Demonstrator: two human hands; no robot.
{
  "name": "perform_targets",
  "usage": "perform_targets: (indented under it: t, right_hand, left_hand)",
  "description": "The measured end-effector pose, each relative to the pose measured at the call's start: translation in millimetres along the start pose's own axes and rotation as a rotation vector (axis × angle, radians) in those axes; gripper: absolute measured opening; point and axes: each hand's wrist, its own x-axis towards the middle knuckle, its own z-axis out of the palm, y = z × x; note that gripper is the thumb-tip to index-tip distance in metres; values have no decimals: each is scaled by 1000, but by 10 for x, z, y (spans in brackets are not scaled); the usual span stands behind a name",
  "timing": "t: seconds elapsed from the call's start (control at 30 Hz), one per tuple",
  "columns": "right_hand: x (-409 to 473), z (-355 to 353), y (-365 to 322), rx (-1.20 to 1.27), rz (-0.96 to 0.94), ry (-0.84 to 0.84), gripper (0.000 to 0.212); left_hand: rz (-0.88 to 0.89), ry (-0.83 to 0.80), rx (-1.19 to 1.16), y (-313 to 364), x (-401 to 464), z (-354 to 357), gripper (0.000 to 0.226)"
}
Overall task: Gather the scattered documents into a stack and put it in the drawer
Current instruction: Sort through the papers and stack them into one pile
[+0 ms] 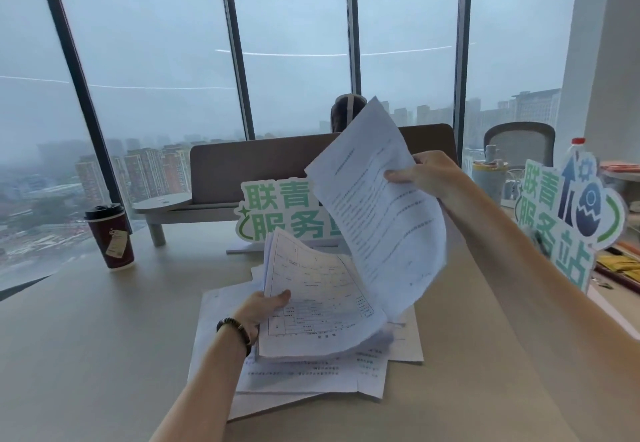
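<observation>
Above desk point(104, 355), raised sheet point(381, 220) upright.

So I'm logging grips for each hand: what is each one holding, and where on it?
The right hand pinches a raised text sheet at its right edge. The left hand grips a sheaf of forms at its left edge.

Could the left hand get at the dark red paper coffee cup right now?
Probably not at once: the left hand grips a printed form sheet. The bare desk before the dark red paper coffee cup leaves the path open.
</observation>
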Motion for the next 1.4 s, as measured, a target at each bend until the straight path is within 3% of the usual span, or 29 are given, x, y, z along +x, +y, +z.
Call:
perform_targets:
  t: [0.17,0.3,0.47,0.57,0.7,0.9,1.13,1.4]
  right_hand:
    - [-7,-139,-65,100,22,-25,10]
    - [50,-45,120,192,43,-36,30]
    - [63,231,588,35,135,-54,23]
    - [32,401,978,10,215,-52,16]
    - [19,611,1518,-41,283,22,22]
    - [-42,699,1738,-40,265,78,19]
    - [-10,661,1804,251,373,98,4]
    - [1,560,1898,410,439,182,8]
  left_hand:
    - [12,-26,-30,17,-18,1,37]
    - [-16,-55,-75,34,7,-35,38]
    - [16,-170,-246,59,-41,-2,43]
    - [-15,-289,-403,90,-41,40,62]
    - [-30,-364,-433,71,1,54,57]
    - [-76,-327,-360,56,-16,89,59]
    - [-73,-296,-445,56,30,89,39]
    - [-102,-268,-378,56,8,87,30]
